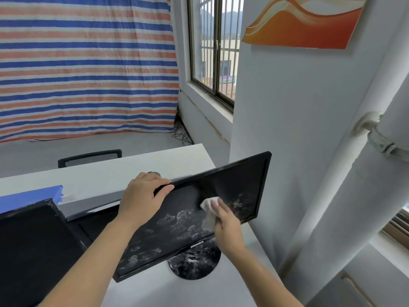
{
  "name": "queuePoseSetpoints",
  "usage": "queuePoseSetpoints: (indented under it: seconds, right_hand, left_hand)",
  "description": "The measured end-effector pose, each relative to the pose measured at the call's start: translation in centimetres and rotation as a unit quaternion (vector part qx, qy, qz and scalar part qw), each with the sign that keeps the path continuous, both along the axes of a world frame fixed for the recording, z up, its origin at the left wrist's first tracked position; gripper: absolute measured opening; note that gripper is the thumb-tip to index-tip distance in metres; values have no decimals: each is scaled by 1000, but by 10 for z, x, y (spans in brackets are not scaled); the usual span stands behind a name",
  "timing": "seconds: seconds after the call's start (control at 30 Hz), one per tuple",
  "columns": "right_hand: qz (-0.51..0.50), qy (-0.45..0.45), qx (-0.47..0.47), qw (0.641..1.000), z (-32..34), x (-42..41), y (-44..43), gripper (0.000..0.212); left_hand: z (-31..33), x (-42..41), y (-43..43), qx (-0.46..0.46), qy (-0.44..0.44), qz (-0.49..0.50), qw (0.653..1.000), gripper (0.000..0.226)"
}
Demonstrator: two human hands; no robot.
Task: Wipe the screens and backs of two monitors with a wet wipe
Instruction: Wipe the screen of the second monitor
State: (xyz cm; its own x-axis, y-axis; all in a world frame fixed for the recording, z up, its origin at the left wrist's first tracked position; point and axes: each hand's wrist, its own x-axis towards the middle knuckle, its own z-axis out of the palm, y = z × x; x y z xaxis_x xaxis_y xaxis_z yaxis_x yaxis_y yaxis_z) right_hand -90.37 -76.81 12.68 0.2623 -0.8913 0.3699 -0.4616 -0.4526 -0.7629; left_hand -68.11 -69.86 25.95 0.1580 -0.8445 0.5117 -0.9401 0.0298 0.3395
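A black monitor (pixel 234 180) stands tilted on a round base (pixel 194 262) on the white desk. Its dark screen carries whitish smears across the lower half. My left hand (pixel 141 196) grips the monitor's top edge, thumb on the screen side. My right hand (pixel 225 227) holds a white wet wipe (pixel 209 204) against the middle of the screen. A second black monitor (pixel 33 251) fills the lower left, showing only a dark face.
The white desk (pixel 155 291) runs back to a second white desk (pixel 110 171) with a black chair (pixel 90 157) behind it. A blue box (pixel 31 196) sits behind the left monitor. A white wall and pipe (pixel 332 207) stand close on the right.
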Motion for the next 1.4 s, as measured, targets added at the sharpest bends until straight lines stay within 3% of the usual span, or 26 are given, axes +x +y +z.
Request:
queuePoseSetpoints:
  seconds: [0.07,0.13,0.2,0.27,0.33,0.43,0.5,0.57,0.67,0.73,0.87,1.0,1.2,1.27,1.4]
  right_hand:
    - [-26,-47,53,997,-2,-10,-6,47]
    - [-140,-144,129,971,12,-26,-28,52]
    - [-269,-188,126,936,37,-46,-49,51]
    - [-312,-191,98,925,61,-58,-61,53]
    - [-278,-120,70,951,64,-46,-66,55]
    - [-217,-36,157,963,29,1,-46,25]
    - [-141,-40,165,975,5,24,-23,36]
    - [-56,-10,248,967,-5,33,-2,44]
    - [-98,-115,313,938,-1,16,-1,57]
    - [-163,-188,297,922,17,2,-16,63]
    - [-251,-215,248,911,34,-26,-48,73]
    - [-189,-147,250,938,36,0,-17,60]
    - [1,-66,345,936,-3,36,35,60]
    - [-23,-100,315,944,11,29,33,55]
    - [-217,-200,192,936,40,10,3,39]
  left_hand:
    - [0,-2,0,-1,-5,-2,1000,34]
    - [-1,-3,1,-3,-8,-2,1000,36]
    - [-1,-2,3,-5,-4,1,1000,37]
    - [-2,-2,5,-6,6,-1,1000,37]
    - [-2,-4,4,-3,6,-4,1000,37]
    - [0,-4,0,1,4,-1,1000,35]
    - [0,-3,-2,0,8,2,1000,39]
    - [0,-2,-2,-1,6,4,1000,38]
    - [-2,-4,0,-8,0,5,1000,29]
    - [-2,-3,3,-12,3,4,1000,27]
    - [0,-1,3,-1,15,0,1000,23]
    - [1,1,0,7,18,-2,1000,23]
    - [2,3,-3,5,10,8,1000,23]
    - [1,2,-2,5,11,4,1000,22]
    - [-1,2,0,7,15,1,1000,24]
